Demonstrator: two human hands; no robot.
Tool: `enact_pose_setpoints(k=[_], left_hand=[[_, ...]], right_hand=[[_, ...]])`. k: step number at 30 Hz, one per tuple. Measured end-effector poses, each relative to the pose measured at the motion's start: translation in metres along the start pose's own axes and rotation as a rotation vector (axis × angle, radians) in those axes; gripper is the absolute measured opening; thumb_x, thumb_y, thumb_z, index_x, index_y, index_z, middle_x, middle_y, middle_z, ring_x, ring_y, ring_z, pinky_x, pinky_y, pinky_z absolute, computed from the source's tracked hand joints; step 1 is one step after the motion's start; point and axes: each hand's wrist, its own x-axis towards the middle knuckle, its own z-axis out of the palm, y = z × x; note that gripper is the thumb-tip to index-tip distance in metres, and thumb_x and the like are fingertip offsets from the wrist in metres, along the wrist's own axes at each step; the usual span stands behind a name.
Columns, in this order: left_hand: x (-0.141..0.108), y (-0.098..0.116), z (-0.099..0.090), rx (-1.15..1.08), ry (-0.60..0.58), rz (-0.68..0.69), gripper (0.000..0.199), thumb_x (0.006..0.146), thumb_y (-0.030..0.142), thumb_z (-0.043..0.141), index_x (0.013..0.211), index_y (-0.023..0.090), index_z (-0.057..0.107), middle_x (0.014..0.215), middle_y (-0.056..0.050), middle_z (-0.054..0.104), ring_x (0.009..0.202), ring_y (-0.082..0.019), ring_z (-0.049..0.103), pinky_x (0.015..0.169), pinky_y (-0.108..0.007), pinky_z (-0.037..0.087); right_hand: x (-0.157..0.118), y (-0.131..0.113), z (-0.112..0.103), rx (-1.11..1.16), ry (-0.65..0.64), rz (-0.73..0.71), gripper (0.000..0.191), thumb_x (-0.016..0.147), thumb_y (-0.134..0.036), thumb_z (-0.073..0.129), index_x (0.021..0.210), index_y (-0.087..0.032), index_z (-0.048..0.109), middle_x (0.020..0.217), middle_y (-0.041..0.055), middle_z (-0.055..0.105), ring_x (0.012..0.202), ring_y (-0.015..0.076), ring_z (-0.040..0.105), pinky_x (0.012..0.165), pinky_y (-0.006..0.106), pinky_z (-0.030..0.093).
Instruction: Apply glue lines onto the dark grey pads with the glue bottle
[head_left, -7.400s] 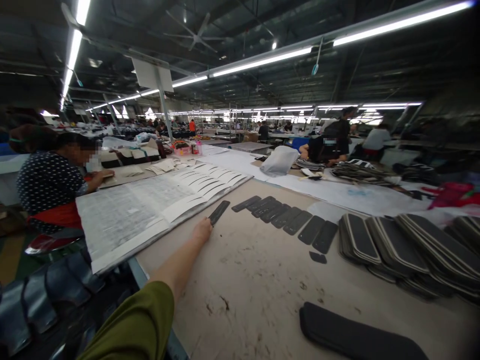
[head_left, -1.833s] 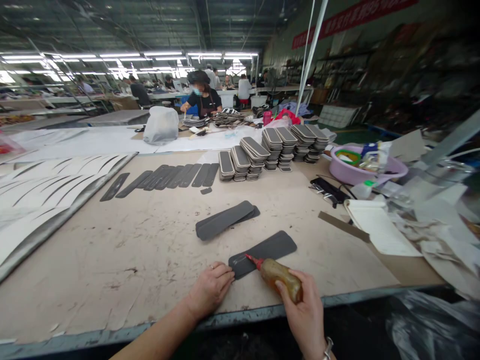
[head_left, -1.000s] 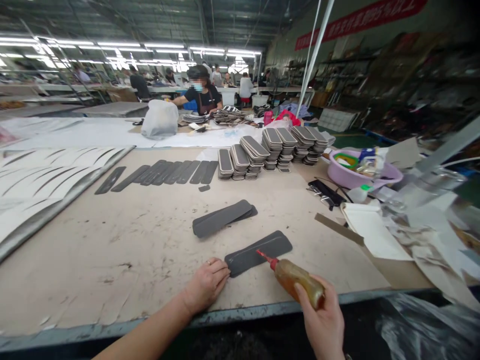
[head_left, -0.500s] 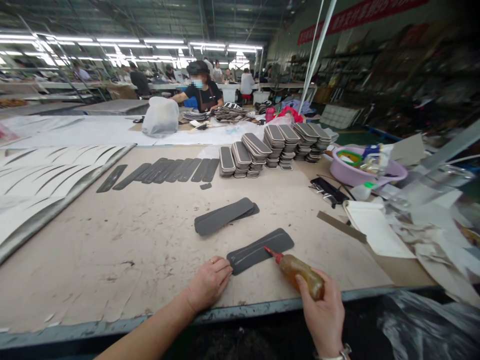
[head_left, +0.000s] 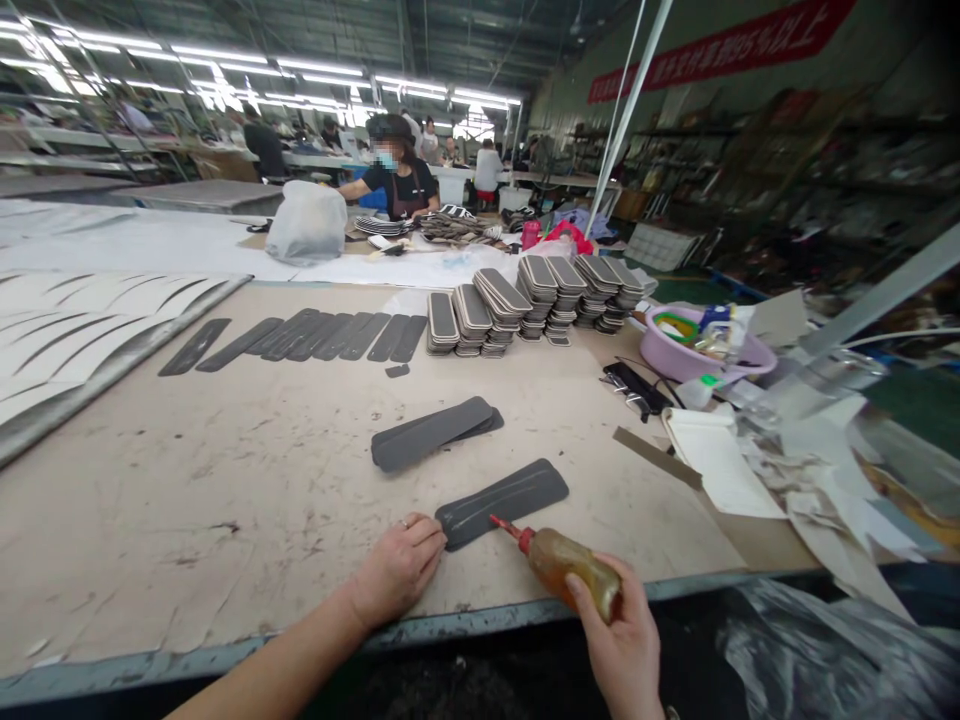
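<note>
Flat on the table lies a dark grey rounded strip (head_left: 517, 492) with thin shiny lines of liquid along it. My left hand (head_left: 401, 568) has its fingers curled together at the strip's left end, holding its edge. In my right hand (head_left: 622, 635) is a squeeze glue bottle (head_left: 566, 572), amber inside, tilted with its red nozzle pointing left. The nozzle tip is over the strip's near edge; whether it touches cannot be made out. Just beyond, two more dark grey strips (head_left: 435, 432) lie overlapped and slightly crossed.
A row of dark strips (head_left: 330, 337) lies farther back, beside stacks of pale-edged grey pieces (head_left: 476, 310). To the right are a purple basin (head_left: 697, 365), black-handled tool (head_left: 637, 388), brown strip (head_left: 658, 457) and white pad (head_left: 720, 465). A co-worker (head_left: 401, 180) sits across the table.
The glue bottle's nozzle has moved left along the strip and toward its near edge. My left hand stays at the strip's left end. The camera view has shifted slightly.
</note>
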Motion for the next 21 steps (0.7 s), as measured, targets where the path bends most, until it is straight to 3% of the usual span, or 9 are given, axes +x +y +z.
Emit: enact_pose_setpoints(k=[3, 9, 12, 15, 21], left_hand=[[0.001, 0.000, 0.000, -0.004, 0.003, 0.001, 0.021, 0.093, 0.011, 0.043, 0.096, 0.013, 0.063, 0.091, -0.009, 0.061, 0.087, -0.020, 0.056, 0.082, -0.036, 0.052], [0.004, 0.001, -0.002, -0.010, 0.023, 0.006, 0.022, 0.094, 0.011, 0.042, 0.095, 0.012, 0.064, 0.091, -0.010, 0.062, 0.085, -0.019, 0.055, 0.079, -0.034, 0.053], [0.002, -0.001, 0.001, -0.015, 0.006, -0.006, 0.022, 0.093, 0.011, 0.042, 0.096, 0.012, 0.064, 0.092, -0.010, 0.062, 0.086, -0.020, 0.056, 0.080, -0.035, 0.054], [-0.001, -0.002, 0.004, -0.014, -0.001, -0.014, 0.021, 0.093, 0.011, 0.043, 0.097, 0.013, 0.064, 0.092, -0.010, 0.062, 0.088, -0.020, 0.057, 0.081, -0.035, 0.053], [-0.001, -0.001, 0.003, -0.019, 0.005, -0.029, 0.020, 0.093, 0.010, 0.044, 0.095, 0.014, 0.063, 0.091, -0.009, 0.062, 0.086, -0.019, 0.056, 0.080, -0.035, 0.053]], right_hand=[[0.004, -0.003, 0.001, -0.052, 0.006, -0.052, 0.036, 0.087, -0.047, 0.066, 0.109, -0.020, 0.058, 0.100, 0.0057, 0.059, 0.088, 0.0216, 0.057, 0.078, 0.033, 0.045], [0.031, 0.003, -0.017, -0.285, 0.280, -0.086, 0.047, 0.086, -0.058, 0.061, 0.104, -0.015, 0.060, 0.096, 0.0099, 0.060, 0.087, 0.0255, 0.056, 0.081, 0.037, 0.044], [0.045, 0.006, -0.023, -0.323, 0.361, -0.035, 0.051, 0.084, -0.062, 0.061, 0.103, -0.014, 0.060, 0.094, 0.0101, 0.060, 0.085, 0.0261, 0.056, 0.079, 0.037, 0.044], [0.056, 0.008, -0.023, -0.319, 0.380, 0.021, 0.054, 0.083, -0.065, 0.060, 0.103, -0.015, 0.061, 0.094, 0.0096, 0.061, 0.084, 0.0261, 0.057, 0.077, 0.037, 0.045], [0.069, 0.012, -0.019, -0.279, 0.332, -0.006, 0.055, 0.082, -0.066, 0.060, 0.102, -0.014, 0.061, 0.093, 0.0090, 0.061, 0.083, 0.0250, 0.057, 0.078, 0.036, 0.045]])
